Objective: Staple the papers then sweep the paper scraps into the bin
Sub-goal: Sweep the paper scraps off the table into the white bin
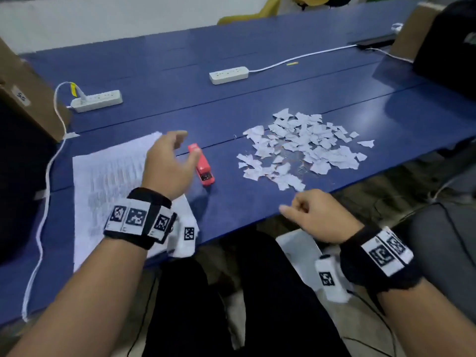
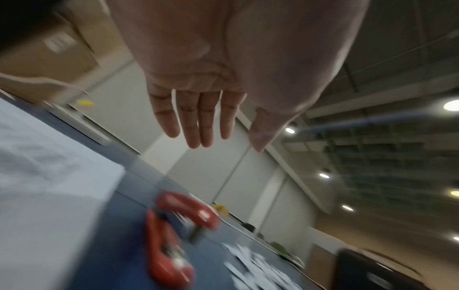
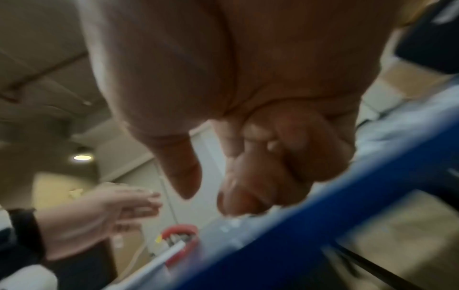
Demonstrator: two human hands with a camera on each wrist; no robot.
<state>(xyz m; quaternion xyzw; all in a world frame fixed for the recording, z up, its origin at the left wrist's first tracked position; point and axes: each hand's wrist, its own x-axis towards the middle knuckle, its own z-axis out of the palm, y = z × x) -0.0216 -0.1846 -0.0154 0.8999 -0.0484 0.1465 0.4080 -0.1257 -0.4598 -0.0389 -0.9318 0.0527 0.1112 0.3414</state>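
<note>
**Hands up, stapler down**

Your left hand (image 1: 168, 163) hung in the air with its fingers (image 2: 193, 119) straight and loose, holding nothing. It was over the right edge of the papers (image 1: 108, 181) and just beside the red stapler (image 1: 202, 164). The stapler lay flat on the blue table (image 1: 180, 60), between the papers and the paper scraps (image 1: 301, 148). From the head camera your thumb looked very close to the stapler, but the left wrist camera showed a gap under the hand.

Your right hand (image 1: 318, 215) was at the near edge of the table, below the scraps. Its fingers (image 3: 285, 149) were curled in, and there was nothing in them.

The scraps sat in a loose white pile on the right part of the table, well apart from the papers.

Farther back were two white power strips (image 1: 96, 100) with white cords. A brown cardboard box (image 1: 23, 94) stood at the far left. I could not see a bin for sure.
</note>
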